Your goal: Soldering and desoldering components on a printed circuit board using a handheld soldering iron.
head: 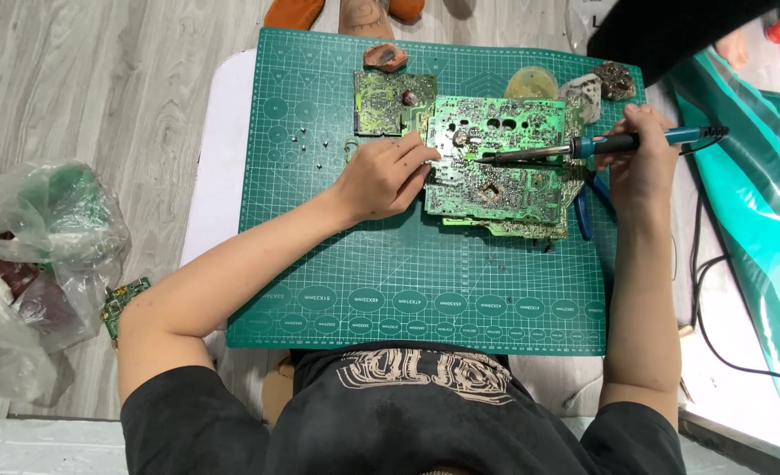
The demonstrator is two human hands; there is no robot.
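Observation:
A large green circuit board lies solder side up on a green cutting mat. My left hand rests at the board's left edge, fingers pinched on a thin piece of solder wire pointing at the board. My right hand grips a blue-handled soldering iron, its metal tip touching the board near the upper middle. A smaller green circuit board lies just left of the big one, behind my left hand.
Small metal bits are scattered on the mat's left part. A round yellow tin, a sponge-like lump and a brown stone sit along the mat's far edge. Plastic bags lie on the floor left; blue pliers peek out beside the board.

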